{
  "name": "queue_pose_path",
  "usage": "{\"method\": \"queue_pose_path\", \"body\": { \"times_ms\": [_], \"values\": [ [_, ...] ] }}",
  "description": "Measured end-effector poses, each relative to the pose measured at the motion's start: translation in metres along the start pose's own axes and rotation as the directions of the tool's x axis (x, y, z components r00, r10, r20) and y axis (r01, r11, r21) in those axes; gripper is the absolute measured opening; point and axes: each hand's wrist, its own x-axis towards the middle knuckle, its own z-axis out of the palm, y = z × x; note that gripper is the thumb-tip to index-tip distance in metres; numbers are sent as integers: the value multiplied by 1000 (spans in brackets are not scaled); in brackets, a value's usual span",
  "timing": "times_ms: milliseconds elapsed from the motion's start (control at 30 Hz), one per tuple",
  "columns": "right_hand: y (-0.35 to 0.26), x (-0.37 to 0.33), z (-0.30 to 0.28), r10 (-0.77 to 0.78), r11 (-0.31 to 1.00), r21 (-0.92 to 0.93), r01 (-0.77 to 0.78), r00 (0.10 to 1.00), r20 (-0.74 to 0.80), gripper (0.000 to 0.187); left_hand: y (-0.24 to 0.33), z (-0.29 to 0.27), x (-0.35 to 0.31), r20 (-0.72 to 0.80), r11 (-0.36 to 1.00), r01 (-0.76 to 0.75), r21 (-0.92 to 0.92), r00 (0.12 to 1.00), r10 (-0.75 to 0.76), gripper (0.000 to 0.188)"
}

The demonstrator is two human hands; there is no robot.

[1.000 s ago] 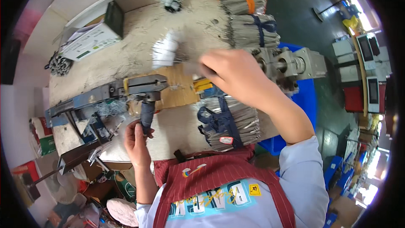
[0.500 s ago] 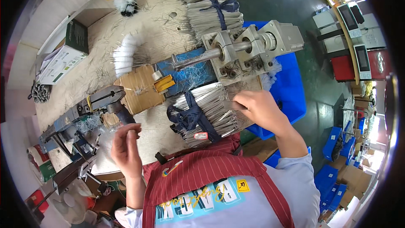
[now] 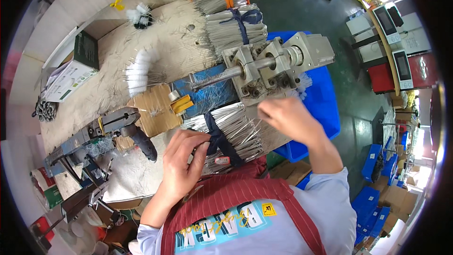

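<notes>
A bundle of thin silvery wire rods (image 3: 245, 132) lies on the bench in front of me, bound with a dark blue cloth tie (image 3: 222, 144). My left hand (image 3: 183, 163) is at the bundle's left end, over the knot of the tie. Its fingers are bent and pressed together, and whatever is between them is hidden. Just off the bundle's right end is my right hand (image 3: 288, 120), its fingers closed in a pinch. Anything within that pinch is too small to make out. A red-and-white tag (image 3: 222, 160) lies on the near side of the bundle.
Beyond the bundle stands a metal shaft fixture (image 3: 257, 66) on a blue base. A clamp-like tool (image 3: 118, 118) and cardboard (image 3: 153, 111) are at left. More tied rod bundles (image 3: 236, 26), a white bristle brush (image 3: 139, 73) and a blue bin (image 3: 325, 99) surround the area.
My left hand has moved right and up from the bench's front edge onto the bundle's tie. My right hand stays by the bundle's right end, slightly shifted. The view has tilted a little.
</notes>
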Motion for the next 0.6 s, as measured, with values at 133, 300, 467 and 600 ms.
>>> {"method": "queue_pose_path", "body": {
  "times_ms": [133, 300, 467, 600],
  "values": [
    [-4, -8, 10, -76, 991, 107, 76, 997, 0, 20, -8, -3, -8, -2, 993, 116, 24, 993, -116, 10],
    [15, -1, -20, -81, 996, -37, 78, 991, -109, 12, -9, -2, -4, 0, 994, 113, 3, 994, -113, 11],
    [-2, 18, -79, -182, 982, -1, 188, 949, -256, 14, 3, 3, 12, -22, 1000, -10, -24, 1000, 9, 16],
    [-30, 57, -71, -357, 907, 81, 413, 858, -369, 17, 18, -7, 29, 152, 958, 206, -198, 972, -178, 25]
  ]
}}
